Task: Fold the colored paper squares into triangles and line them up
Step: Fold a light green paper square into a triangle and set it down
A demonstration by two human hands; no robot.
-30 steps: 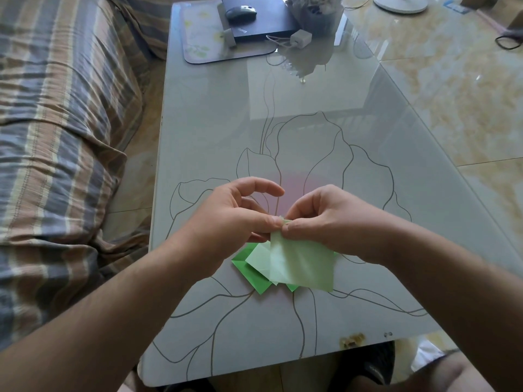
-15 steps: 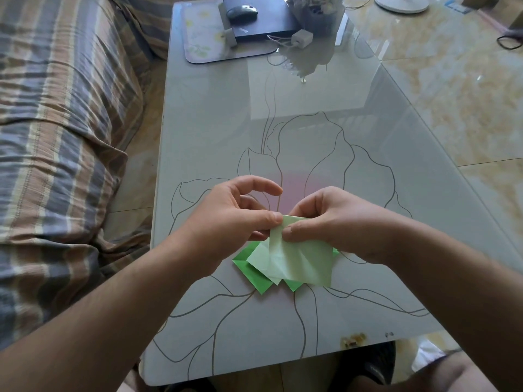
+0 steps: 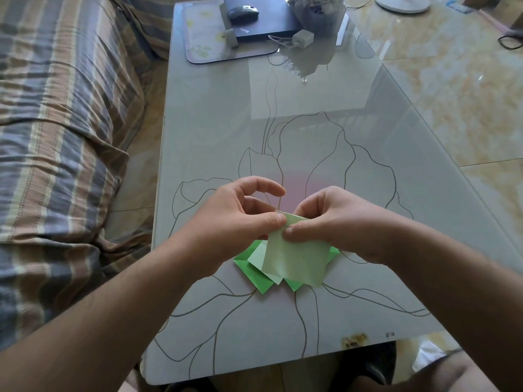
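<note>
**Top corner pinched, sheet hanging toward us**

We have both hands up over the near half of the glass table (image 3: 226, 131); the left hand (image 3: 235, 222) and the right hand (image 3: 336, 222) meet at the far corner of a pale green paper square (image 3: 297, 258), thumb tips almost touching; the left thumb and a finger behind pinch the corner from the left, the right thumb and forefinger clamp it from the right; the left forefinger arcs free above, holding nothing. So the sheet lies below and nearer to us than the fingertips, draping down from that pinch; its free corner points near and slightly right, and the diagonal runs far-to-near. Neither hand is nearer; they share the one corner. We judge the fold turns on bringing this pinched corner down that diagonal onto the near one. Under the sheet, on the glass, rests a small pile of green papers (image 3: 254, 274), bright and pale, overlapping; whether they are already triangles we cannot tell.
</note>
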